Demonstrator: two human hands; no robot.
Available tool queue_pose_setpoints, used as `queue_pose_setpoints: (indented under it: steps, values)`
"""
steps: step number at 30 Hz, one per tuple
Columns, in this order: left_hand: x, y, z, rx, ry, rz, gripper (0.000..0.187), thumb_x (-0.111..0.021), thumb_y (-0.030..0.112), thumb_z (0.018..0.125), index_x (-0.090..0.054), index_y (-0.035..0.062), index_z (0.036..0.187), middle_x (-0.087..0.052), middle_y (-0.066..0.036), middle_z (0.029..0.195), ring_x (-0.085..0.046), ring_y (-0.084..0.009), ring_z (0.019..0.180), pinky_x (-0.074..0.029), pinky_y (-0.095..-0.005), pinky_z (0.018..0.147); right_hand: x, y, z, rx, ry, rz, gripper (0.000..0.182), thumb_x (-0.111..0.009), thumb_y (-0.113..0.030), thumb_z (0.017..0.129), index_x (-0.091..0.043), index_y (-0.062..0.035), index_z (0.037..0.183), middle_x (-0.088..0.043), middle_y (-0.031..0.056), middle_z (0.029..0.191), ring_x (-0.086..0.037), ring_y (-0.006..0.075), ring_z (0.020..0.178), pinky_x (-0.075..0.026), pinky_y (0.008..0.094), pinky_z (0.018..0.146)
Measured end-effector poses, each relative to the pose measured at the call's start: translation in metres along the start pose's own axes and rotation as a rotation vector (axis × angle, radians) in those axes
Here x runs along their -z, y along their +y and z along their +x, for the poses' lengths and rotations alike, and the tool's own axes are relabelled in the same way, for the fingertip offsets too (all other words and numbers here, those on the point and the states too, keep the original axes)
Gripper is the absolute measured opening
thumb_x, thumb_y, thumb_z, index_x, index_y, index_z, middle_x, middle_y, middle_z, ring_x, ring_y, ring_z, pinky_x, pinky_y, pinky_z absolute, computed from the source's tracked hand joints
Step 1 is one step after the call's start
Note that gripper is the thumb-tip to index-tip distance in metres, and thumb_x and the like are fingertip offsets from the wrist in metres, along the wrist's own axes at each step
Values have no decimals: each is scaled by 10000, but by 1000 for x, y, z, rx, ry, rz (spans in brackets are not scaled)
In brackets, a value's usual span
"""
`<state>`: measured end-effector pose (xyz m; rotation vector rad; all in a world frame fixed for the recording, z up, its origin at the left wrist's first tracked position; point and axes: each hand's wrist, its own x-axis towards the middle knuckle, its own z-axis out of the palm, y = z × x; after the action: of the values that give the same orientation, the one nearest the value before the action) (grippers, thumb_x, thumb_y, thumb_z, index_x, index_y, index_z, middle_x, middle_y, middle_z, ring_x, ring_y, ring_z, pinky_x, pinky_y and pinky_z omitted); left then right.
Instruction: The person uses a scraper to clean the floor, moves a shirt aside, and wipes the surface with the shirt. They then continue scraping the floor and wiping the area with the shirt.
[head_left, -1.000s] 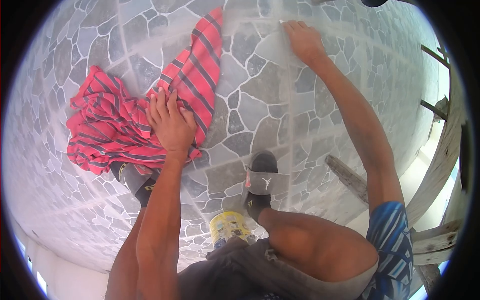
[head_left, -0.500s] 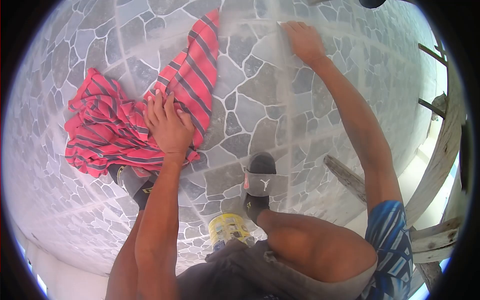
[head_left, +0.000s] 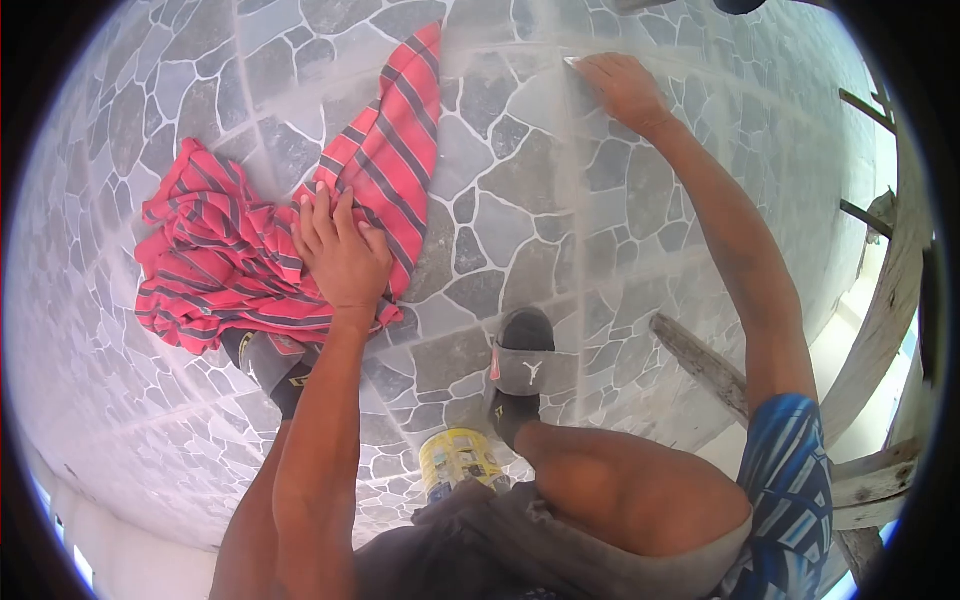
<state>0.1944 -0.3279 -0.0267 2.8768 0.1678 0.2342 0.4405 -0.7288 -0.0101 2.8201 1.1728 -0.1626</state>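
My left hand (head_left: 345,250) lies spread and flat on a crumpled red cloth (head_left: 220,255) with dark stripes. One end of that cloth stretches up into a point between the tiles' pale lines. Out at the upper right, my right hand (head_left: 625,92) rests low over the floor beside a straight tile joint. Its fingers are together, and a small pale edge shows at their tips; what it belongs to is mostly hidden. The floor (head_left: 520,185) has a grey stone pattern with white lines and a pale dusty film.
My sandalled foot (head_left: 525,365) stands at the middle; the other foot (head_left: 270,360) is partly under the cloth. A yellow bucket (head_left: 458,460) sits between my legs. Weathered wooden pieces (head_left: 690,360) stand at the right, and a dark object (head_left: 740,5) shows at the top edge.
My right hand has drawn slightly down and to the right along the joint. My left hand stays put on the cloth; the view has shifted a little.
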Motion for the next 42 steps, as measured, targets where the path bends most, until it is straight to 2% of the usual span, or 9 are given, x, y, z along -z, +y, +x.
queue_pose_setpoints:
  steps: [3, 6, 15, 22, 25, 28, 34, 37, 42]
  values:
    - [3, 2, -3, -11, -20, 1, 491, -596, 170, 846, -594, 91, 1331, -467, -139, 1514, -392, -379, 1431, -290, -583, 1170, 5, 2, 19, -133, -98, -43, 473, -590, 15, 809, -650, -98, 1264, -669, 65, 1195, -610, 285, 1151, -469, 413, 1008]
    - [0, 3, 6, -2, -12, 6, 488, -594, 171, 847, -595, 93, 1329, -468, -140, 1512, -392, -377, 1431, -290, -581, 1171, -13, 10, 4, 5, 126, 54, 497, -594, 30, 791, -648, -96, 1269, -670, 65, 1184, -610, 286, 1145, -472, 413, 1006]
    - [-1, 1, 4, -3, -32, 15, 518, -565, 177, 868, -569, 94, 1379, -457, -142, 1525, -391, -369, 1435, -249, -562, 1195, -25, 12, -1, -11, 178, 53, 528, -589, 42, 773, -639, -96, 1280, -655, 64, 1217, -606, 282, 1140, -467, 419, 1012]
    - [0, 3, 5, -4, -21, 8, 521, -571, 174, 870, -565, 92, 1385, -454, -145, 1527, -386, -373, 1440, -247, -565, 1194, -9, 25, 17, -93, 26, 87, 398, -578, -34, 870, -649, -79, 1259, -648, 94, 1235, -596, 307, 1173, -463, 434, 1034]
    - [4, 2, 1, -3, -45, 14, 524, -572, 172, 870, -563, 91, 1388, -453, -144, 1527, -385, -374, 1441, -249, -563, 1192, 24, 48, 45, -227, -282, 86, 317, -544, -163, 990, -665, -78, 1271, -644, 137, 1309, -587, 327, 1225, -453, 425, 1056]
    - [2, 2, 2, -9, -38, 16, 525, -573, 171, 870, -562, 92, 1389, -457, -143, 1525, -387, -376, 1440, -253, -561, 1190, 43, 91, 76, -252, -328, 225, 274, -719, -197, 827, -750, -14, 1028, -741, 102, 807, -676, 221, 684, -536, 375, 667]
    - [2, 2, 2, -5, -27, 13, 520, -572, 171, 868, -567, 93, 1382, -470, -147, 1514, -395, -377, 1434, -259, -555, 1190, 56, 86, 91, -441, -375, 471, 382, -740, -271, 759, -780, -82, 1089, -775, 158, 930, -728, 284, 801, -576, 413, 778]
    - [1, 3, 4, -11, -24, 11, 503, -581, 166, 856, -581, 89, 1353, -467, -143, 1514, -388, -377, 1435, -275, -577, 1174, 34, 89, 96, -201, -366, 487, 377, -753, -279, 750, -785, -80, 1068, -775, 153, 919, -727, 272, 824, -577, 421, 765]
    - [0, 2, 5, -17, -7, 9, 490, -583, 167, 851, -589, 87, 1334, -470, -144, 1511, -392, -379, 1431, -283, -586, 1167, 51, 74, 90, -304, -457, 372, 318, -704, -247, 785, -779, -69, 1038, -769, 166, 934, -732, 293, 837, -577, 432, 746]
